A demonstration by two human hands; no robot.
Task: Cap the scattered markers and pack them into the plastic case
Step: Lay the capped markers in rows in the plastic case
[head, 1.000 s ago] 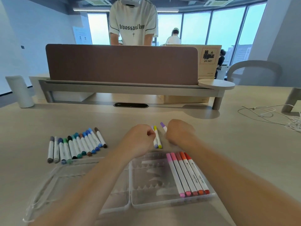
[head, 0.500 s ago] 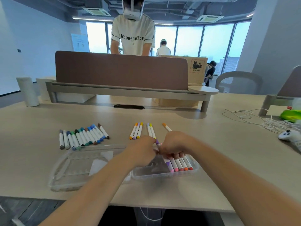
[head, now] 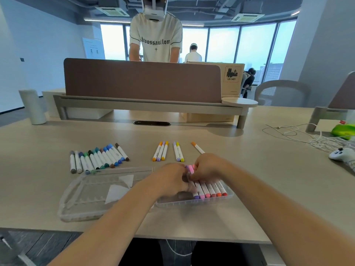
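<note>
On the beige desk (head: 221, 221), six o'clock: the plastic case (head: 84, 212).
Left hand (head: 169, 178) and right hand (head: 208, 167) curl over its packed markers (head: 212, 190), grip unclear; office windows (head: 222, 45) at twelve.

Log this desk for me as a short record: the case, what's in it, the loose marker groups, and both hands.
case: clear plastic, open flat, two halves
right half: at least six markers, caps purple to red
left half: no markers, a white slip
loose, left: row of grey, green, blue and brown
loose, middle: trio and pair
loose, right: orange marker, partly behind the right hand
left hand: on the cased markers, grip blurred
right hand: at their far ends, grip unclear
</note>
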